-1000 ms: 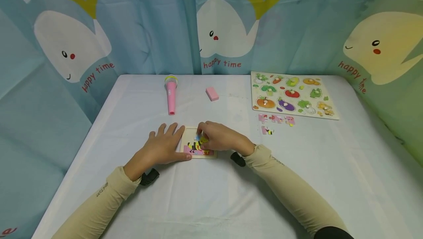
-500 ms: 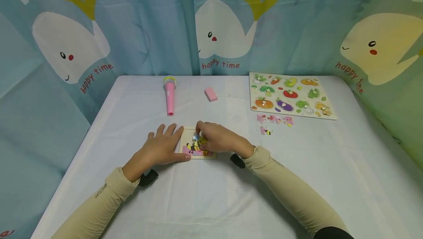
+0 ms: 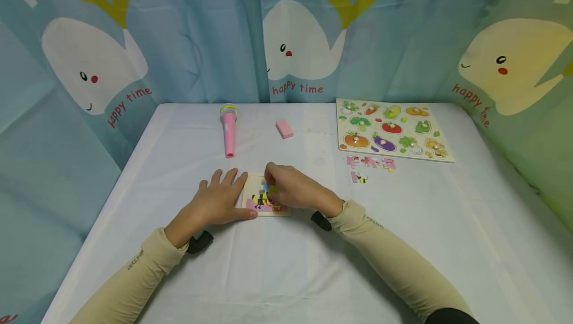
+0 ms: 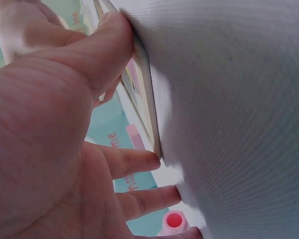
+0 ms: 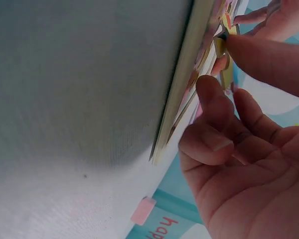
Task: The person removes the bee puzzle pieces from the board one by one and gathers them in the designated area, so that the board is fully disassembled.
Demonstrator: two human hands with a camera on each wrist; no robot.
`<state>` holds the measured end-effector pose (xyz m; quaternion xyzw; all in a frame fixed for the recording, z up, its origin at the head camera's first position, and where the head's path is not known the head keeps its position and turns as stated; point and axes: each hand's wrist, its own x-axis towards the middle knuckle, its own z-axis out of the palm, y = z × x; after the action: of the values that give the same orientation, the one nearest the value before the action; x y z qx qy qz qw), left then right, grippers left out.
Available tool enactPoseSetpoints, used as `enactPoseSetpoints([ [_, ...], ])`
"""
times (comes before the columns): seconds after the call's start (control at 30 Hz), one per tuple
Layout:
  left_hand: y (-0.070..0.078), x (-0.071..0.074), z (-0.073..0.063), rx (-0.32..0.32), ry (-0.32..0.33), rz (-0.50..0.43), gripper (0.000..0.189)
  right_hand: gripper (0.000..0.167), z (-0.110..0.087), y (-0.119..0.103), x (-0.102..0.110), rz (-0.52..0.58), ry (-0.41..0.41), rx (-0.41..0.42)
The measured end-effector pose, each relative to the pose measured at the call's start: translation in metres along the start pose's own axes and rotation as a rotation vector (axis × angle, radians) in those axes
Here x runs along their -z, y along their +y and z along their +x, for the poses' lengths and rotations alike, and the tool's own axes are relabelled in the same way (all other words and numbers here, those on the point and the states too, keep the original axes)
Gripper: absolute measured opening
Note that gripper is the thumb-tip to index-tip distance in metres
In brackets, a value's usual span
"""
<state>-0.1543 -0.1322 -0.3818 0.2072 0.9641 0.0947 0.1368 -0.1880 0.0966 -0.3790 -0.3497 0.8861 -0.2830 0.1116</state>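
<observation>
Showing pinched in right wrist view (obscured from head): yellow piece (image 5: 227, 74)

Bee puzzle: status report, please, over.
Left hand touching wooden frame. Right hand pinching yellow piece there. Loose pieces and vegetable board off right, out of the way.

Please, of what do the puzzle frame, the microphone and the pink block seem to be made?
Puzzle frame: probably wood, matte; its edge is pale tan.
Microphone: likely plastic; smooth pink surface.
Pink block: matte, uniform; rubber or foam, cannot tell which.
</observation>
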Motion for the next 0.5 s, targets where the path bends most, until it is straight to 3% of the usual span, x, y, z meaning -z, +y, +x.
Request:
enactPoseSetpoints([
  [0.5, -0.0017, -0.0023, 0.0007, -0.005, 0.011, 0.008, 0.1, 0.012, -0.001, 0.0012, -0.0024, 0.082, 0.122, 0.058],
])
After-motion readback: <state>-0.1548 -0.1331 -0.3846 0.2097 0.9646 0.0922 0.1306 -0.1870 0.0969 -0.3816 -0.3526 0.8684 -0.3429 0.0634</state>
